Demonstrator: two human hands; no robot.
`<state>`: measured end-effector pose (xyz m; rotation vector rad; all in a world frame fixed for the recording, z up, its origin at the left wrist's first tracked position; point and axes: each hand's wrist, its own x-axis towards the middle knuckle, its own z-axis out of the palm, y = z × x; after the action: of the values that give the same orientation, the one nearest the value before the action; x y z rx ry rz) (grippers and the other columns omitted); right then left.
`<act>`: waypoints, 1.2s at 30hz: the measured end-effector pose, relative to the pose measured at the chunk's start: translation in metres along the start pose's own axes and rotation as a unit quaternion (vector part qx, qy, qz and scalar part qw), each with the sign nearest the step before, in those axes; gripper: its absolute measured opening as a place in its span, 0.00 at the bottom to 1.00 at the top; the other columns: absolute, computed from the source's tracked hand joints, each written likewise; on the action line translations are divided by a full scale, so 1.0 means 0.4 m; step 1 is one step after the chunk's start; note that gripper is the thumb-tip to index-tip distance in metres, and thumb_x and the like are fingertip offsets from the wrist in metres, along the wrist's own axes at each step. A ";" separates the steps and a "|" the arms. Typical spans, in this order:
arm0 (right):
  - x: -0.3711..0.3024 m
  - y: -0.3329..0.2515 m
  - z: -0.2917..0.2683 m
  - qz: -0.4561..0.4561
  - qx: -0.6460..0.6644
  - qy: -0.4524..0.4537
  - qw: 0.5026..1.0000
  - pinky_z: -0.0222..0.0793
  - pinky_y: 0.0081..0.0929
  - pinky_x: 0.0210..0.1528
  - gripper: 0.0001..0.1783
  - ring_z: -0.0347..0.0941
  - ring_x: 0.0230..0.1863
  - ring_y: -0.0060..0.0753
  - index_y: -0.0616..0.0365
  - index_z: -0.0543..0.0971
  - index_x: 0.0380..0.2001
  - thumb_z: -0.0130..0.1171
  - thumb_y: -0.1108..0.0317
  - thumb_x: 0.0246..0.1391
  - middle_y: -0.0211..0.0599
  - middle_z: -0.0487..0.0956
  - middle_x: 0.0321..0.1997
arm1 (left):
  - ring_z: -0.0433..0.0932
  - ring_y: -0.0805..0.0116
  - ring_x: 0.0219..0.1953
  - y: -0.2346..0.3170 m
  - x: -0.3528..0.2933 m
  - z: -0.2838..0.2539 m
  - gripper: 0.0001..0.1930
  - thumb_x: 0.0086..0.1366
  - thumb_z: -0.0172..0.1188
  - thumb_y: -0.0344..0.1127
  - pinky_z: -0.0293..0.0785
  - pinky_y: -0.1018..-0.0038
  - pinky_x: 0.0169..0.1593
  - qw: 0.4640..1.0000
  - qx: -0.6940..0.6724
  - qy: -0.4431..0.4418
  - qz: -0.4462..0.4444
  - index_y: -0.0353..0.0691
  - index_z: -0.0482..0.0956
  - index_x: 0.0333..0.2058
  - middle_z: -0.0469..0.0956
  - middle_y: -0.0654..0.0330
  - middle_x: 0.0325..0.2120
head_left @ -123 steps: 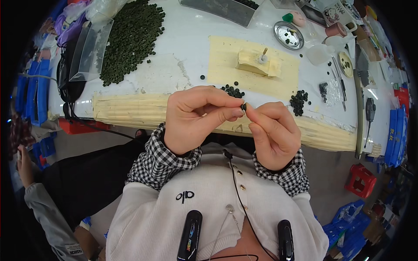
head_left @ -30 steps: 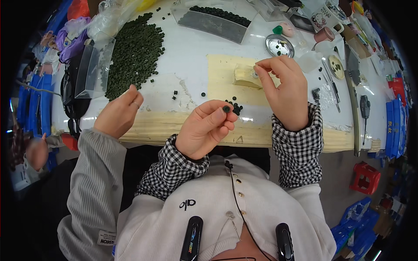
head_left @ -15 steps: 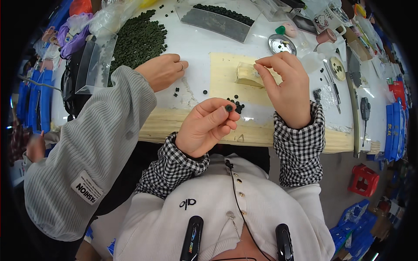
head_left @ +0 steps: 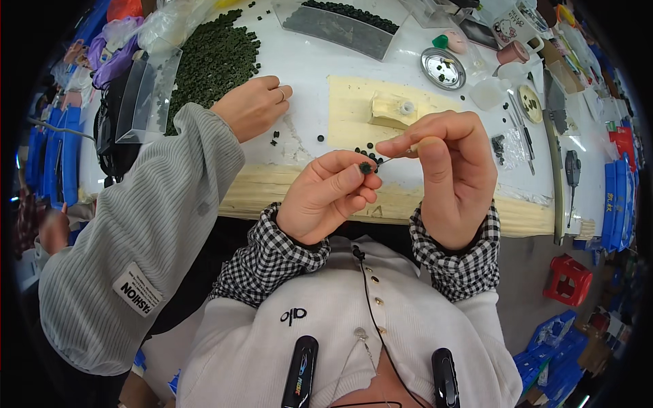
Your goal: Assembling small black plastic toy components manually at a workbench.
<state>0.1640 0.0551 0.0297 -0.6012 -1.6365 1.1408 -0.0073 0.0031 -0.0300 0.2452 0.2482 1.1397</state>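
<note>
My left hand (head_left: 320, 198) pinches a small dark green round part (head_left: 365, 167) between thumb and fingers. From the right, my right hand (head_left: 452, 173) holds a thin needle-like tool (head_left: 388, 162) in a pinch, its tip at or close to that part. I cannot tell whether the tip touches it. Beyond my hands, a cream block (head_left: 385, 110) rests on a yellow sheet (head_left: 345, 102), with a small whitish cup-like piece (head_left: 407, 107) on top. Several dark round parts (head_left: 371, 158) lie on the sheet's near edge, partly behind my fingers.
At left, another person's hand (head_left: 253, 109) in a grey sleeve rests beside a large heap of dark green parts (head_left: 214, 64). A clear tray (head_left: 333, 28) of parts stands at the back. A round metal dish (head_left: 443, 68) and tweezers (head_left: 522, 126) lie on the right.
My right hand has come from the cream block toward my left hand, bringing the needle-like tool to the green part. The whitish cup-like piece on the block is now uncovered.
</note>
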 end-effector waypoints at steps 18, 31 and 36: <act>-0.005 0.009 0.006 -0.020 -0.022 -0.006 1.000 0.75 0.22 0.40 0.07 0.78 0.35 0.27 0.66 0.69 0.37 0.51 0.71 0.62 0.38 0.75 0.33 | 0.80 0.71 0.37 -0.001 0.000 0.004 0.11 0.69 0.51 0.29 0.80 0.83 0.39 1.000 0.001 -0.001 -0.003 0.34 0.74 0.47 0.79 0.54 0.37; -0.006 0.014 0.000 -0.055 -0.011 0.015 0.998 0.73 0.20 0.39 0.06 0.77 0.35 0.26 0.66 0.69 0.38 0.52 0.73 0.61 0.38 0.75 0.35 | 0.80 0.71 0.36 -0.004 0.002 0.000 0.10 0.69 0.51 0.29 0.80 0.83 0.39 1.000 -0.008 0.005 -0.003 0.34 0.74 0.46 0.79 0.54 0.38; 0.011 0.015 -0.019 -0.076 0.001 0.122 0.990 0.73 0.19 0.40 0.07 0.77 0.35 0.26 0.66 0.69 0.36 0.49 0.71 0.63 0.39 0.75 0.35 | 0.80 0.70 0.37 0.000 -0.001 -0.004 0.10 0.69 0.51 0.29 0.80 0.83 0.39 1.000 -0.005 0.003 0.004 0.33 0.74 0.46 0.79 0.53 0.38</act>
<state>0.1685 0.0642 0.0267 -0.5797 -1.4460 0.9190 -0.0079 0.0027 -0.0316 0.2338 0.2464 1.1502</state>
